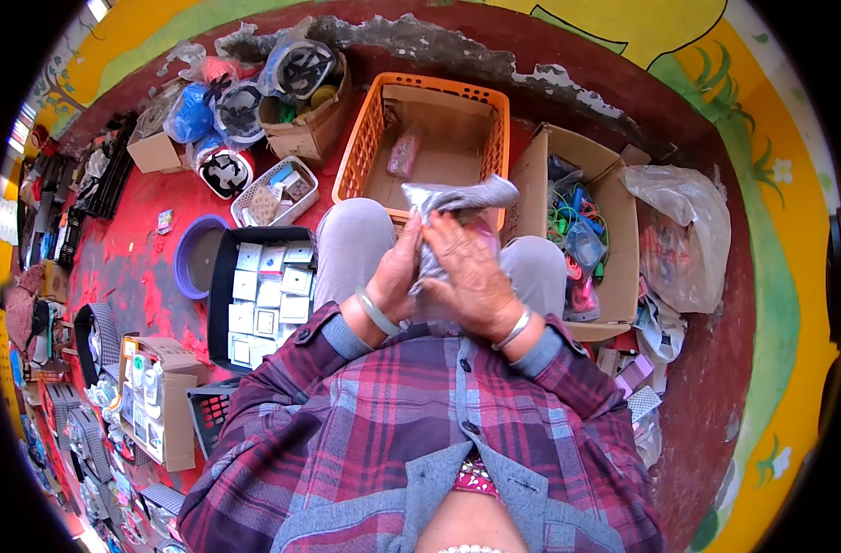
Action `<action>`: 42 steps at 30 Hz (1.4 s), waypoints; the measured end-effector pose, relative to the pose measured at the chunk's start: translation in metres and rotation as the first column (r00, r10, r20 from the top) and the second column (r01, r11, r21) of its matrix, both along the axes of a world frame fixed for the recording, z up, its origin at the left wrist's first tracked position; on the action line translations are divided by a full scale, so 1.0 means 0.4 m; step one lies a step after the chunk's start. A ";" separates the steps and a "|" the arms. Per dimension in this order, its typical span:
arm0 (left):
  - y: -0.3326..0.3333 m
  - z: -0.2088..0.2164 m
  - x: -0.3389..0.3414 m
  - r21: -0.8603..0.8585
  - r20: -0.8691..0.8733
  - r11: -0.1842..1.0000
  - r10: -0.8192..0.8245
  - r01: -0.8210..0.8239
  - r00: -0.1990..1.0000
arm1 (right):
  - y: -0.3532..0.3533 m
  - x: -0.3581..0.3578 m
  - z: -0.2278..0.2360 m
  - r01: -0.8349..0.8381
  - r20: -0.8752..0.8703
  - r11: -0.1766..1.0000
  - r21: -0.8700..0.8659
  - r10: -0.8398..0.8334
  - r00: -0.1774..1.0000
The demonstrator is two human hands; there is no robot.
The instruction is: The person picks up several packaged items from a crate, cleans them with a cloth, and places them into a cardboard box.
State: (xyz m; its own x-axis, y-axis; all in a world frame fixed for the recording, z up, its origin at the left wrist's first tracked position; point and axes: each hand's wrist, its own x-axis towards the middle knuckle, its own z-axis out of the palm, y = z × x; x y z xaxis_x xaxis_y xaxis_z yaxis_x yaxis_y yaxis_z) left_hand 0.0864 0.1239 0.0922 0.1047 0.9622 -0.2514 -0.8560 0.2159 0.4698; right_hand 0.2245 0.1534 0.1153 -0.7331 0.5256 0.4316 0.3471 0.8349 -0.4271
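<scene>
Over my lap, a grey, shiny plastic bag (466,194) with something pinkish showing at its right side is held between my two hands. My left hand (400,272) grips its left side, thumb and fingers pointing up along it. Across the front of the bag lies my right hand (474,276), its fingers pressed on it. Just beyond stands an orange plastic basket (350,157) lined with cardboard. A small pink packet (404,153) lies inside that basket. What the bag contains is mostly hidden by my hands.
Right of my knee is a cardboard box (528,180) of colourful cords, beside a clear plastic sack (692,230). At left stand a black bin (219,304) of small white boxes, a purple basin (188,263) and a white basket (307,195). Bagged goods (239,112) line the wall.
</scene>
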 end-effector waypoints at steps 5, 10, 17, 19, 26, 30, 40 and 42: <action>-0.007 -0.017 -0.039 -0.060 0.111 0.997 0.051 -0.044 0.993 | -0.012 -0.013 0.021 -0.165 0.074 0.985 -0.044 0.168 0.983; 0.005 -0.001 -0.048 -0.028 0.036 0.997 0.076 -0.075 0.996 | -0.017 -0.010 0.035 -0.223 0.066 0.975 0.016 0.221 0.973; 0.028 -0.020 -0.086 0.017 0.150 0.988 0.149 -0.153 0.978 | 0.038 0.105 0.061 -0.434 -0.503 0.473 -0.767 -0.024 0.864; 0.031 -0.010 -0.107 0.037 0.192 0.975 0.208 -0.219 0.959 | 0.078 0.150 0.069 -0.689 -0.802 0.411 -0.597 -0.298 0.518; 0.021 0.051 -0.120 0.065 0.269 0.957 0.255 -0.282 0.929 | 0.126 0.257 0.107 -0.835 -0.857 0.380 -0.398 -0.478 0.191; 0.031 0.094 -0.085 0.070 0.259 0.937 0.315 -0.343 0.913 | 0.096 0.187 0.030 -0.832 -0.637 0.219 -0.510 -0.745 0.195; 0.030 0.125 -0.051 0.179 0.354 0.933 0.236 -0.313 0.905 | 0.020 0.037 0.097 -0.938 -0.738 0.181 -0.296 -0.667 0.104; 0.029 0.123 -0.034 0.177 0.281 0.925 0.280 -0.336 0.918 | 0.019 0.034 0.089 -0.947 -0.741 0.129 -0.293 -0.657 0.140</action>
State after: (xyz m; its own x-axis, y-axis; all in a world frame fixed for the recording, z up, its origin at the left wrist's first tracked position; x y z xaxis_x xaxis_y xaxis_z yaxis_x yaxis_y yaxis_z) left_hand 0.0727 0.1355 0.1415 -0.1741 0.9840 -0.0378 -0.9573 -0.1601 0.2408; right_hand 0.2380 0.1610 0.1509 -0.4763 0.8698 0.1287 -0.8653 -0.4377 -0.2441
